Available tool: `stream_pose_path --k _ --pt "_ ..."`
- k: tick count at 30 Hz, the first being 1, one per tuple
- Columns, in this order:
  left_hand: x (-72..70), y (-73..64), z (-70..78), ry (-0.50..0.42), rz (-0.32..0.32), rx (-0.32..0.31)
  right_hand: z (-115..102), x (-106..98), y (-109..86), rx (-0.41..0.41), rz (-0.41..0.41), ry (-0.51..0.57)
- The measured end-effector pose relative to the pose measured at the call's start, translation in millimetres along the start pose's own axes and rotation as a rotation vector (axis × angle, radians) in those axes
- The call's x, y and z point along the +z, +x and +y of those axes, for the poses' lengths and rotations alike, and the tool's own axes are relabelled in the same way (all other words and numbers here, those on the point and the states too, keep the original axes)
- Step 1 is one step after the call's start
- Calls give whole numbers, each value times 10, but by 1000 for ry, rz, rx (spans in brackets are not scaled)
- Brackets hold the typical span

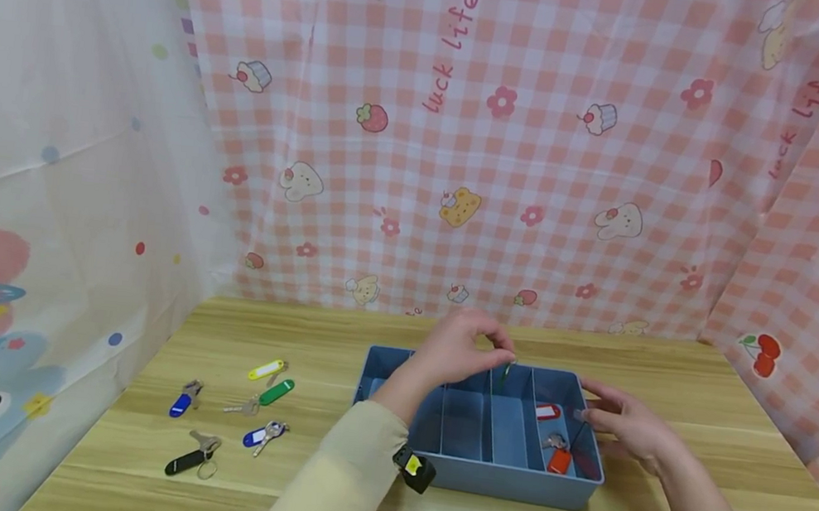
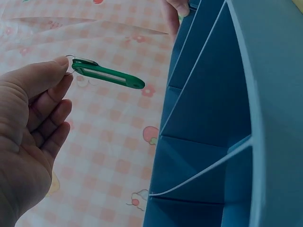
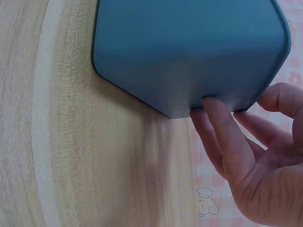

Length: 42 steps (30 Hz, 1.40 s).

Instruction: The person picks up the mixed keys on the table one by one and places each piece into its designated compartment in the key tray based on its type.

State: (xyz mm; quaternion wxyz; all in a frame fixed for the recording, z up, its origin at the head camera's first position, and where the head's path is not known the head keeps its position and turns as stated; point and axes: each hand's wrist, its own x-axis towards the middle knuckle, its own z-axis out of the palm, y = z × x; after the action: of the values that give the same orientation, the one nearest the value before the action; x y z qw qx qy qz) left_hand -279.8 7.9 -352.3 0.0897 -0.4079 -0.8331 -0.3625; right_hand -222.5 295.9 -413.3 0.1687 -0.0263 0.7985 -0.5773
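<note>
By its metal ring, my left hand (image 1: 461,346) pinches a green key tag (image 2: 109,76) with a key lying along it. The tag hangs over the back edge of a blue divided box (image 1: 491,478), near the compartment left of the rightmost one. My right hand (image 1: 627,428) holds the box's right end, its fingers (image 3: 222,125) against the outer wall and its thumb at the rim. In the rightmost compartment lie a red-framed key tag (image 1: 547,412) and a red key tag (image 1: 559,460) with a key. My left forearm hides part of the box's left side.
Left of the box on the wooden table (image 1: 131,476) lie keys with tags: yellow (image 1: 266,369), green (image 1: 278,392), blue (image 1: 180,405), another blue (image 1: 255,437) and black (image 1: 185,463). A checked cloth (image 1: 419,165) hangs behind the table.
</note>
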Motion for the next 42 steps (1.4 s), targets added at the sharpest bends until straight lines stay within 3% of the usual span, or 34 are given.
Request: stream_pose_path --k 14,23,42 --pt "174 130 -98 25 -14 -48 -1 -20 -1 3 -5 2" --pt "196 182 -87 48 -30 -108 -1 -15 0 -3 -10 16" --pt "230 203 -80 34 -75 -145 8 -12 0 -19 -3 2"
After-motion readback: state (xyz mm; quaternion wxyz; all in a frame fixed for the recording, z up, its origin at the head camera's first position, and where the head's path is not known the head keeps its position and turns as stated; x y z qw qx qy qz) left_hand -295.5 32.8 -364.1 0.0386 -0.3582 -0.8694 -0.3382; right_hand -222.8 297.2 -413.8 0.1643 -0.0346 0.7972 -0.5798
